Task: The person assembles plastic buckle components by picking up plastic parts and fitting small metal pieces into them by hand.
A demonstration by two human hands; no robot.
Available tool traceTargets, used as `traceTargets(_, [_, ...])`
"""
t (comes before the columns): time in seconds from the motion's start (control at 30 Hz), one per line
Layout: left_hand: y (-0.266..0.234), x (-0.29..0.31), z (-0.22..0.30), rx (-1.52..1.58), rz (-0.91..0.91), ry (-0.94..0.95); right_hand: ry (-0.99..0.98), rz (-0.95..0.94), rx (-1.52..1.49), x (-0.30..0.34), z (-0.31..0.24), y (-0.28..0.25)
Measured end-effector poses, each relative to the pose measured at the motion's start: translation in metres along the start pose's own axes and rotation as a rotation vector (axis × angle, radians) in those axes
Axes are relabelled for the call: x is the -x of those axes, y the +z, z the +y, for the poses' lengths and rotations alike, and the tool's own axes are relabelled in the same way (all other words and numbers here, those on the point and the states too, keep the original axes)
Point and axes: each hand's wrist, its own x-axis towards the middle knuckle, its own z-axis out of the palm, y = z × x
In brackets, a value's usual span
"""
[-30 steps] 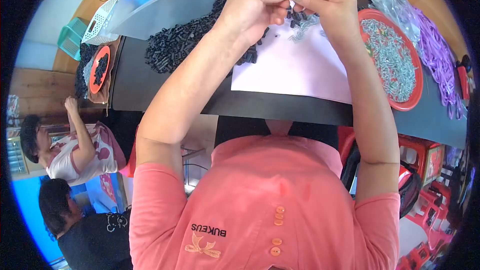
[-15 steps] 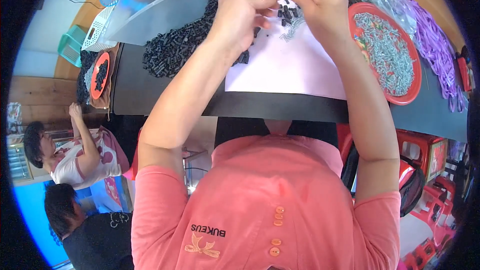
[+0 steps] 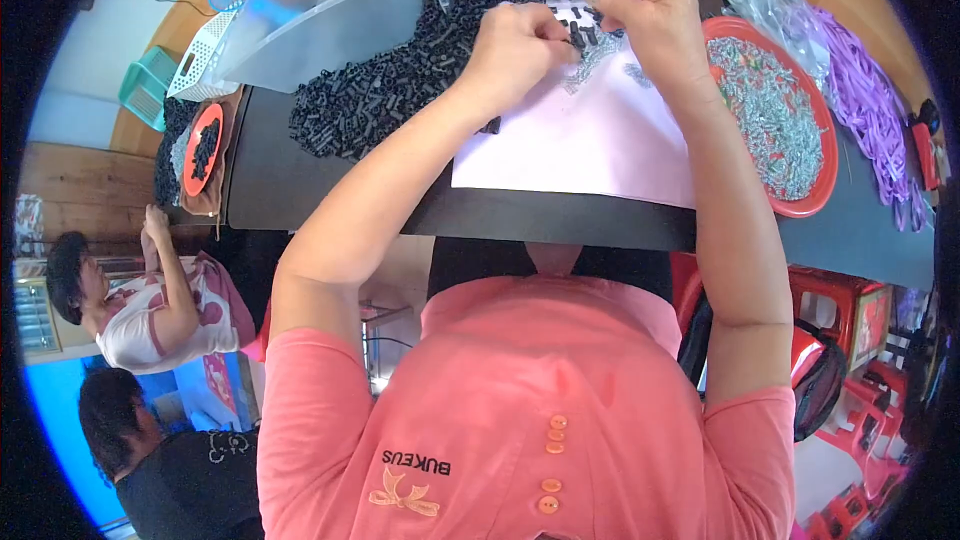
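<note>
My left hand (image 3: 520,45) is over the white sheet (image 3: 590,140) on the dark table (image 3: 300,180), fingers pinched on a small black part. My right hand (image 3: 645,5) is just to its right, fingertips pinched on a small metal piece, close to the left hand. A few black parts and small metal springs (image 3: 590,50) lie on the sheet under the hands. A big heap of small black plastic parts (image 3: 390,90) spreads to the left and behind the hands.
A red round tray (image 3: 815,185) filled with small metal pieces sits right of the sheet. Purple strips (image 3: 865,90) and a clear bag lie far right. A clear plastic bin (image 3: 330,10) stands at the back left. Two other people (image 3: 140,320) sit at the lower left. Red stools are lower right.
Both hands have shifted slightly right and away from me over the sheet, staying pinched together. The view has moved a little.
</note>
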Motion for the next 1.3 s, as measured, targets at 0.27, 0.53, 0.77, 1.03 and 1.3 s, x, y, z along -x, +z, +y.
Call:
traceTargets(0.27, [-0.018,0.01,0.014,0.788,-0.032,-0.326,-0.051,-0.181,-0.111,0.004,0.008,0.018])
traceTargets(0.53, [-0.022,0.019,0.007,1.037,-0.021,-0.407,-0.024,-0.183,-0.099,0.009,0.004,0.024])
traceTargets(0.77, [-0.022,0.021,0.005,1.08,0.014,-0.384,-0.013,-0.2,-0.138,0.01,0.0,0.024])
traceTargets(1.03, [-0.02,0.022,0.001,0.789,0.113,-0.238,-0.033,-0.203,-0.191,0.011,-0.002,0.026])
traceTargets(1.3, [-0.017,0.023,-0.008,0.517,0.113,-0.059,-0.144,-0.185,0.11,0.01,-0.001,0.024])
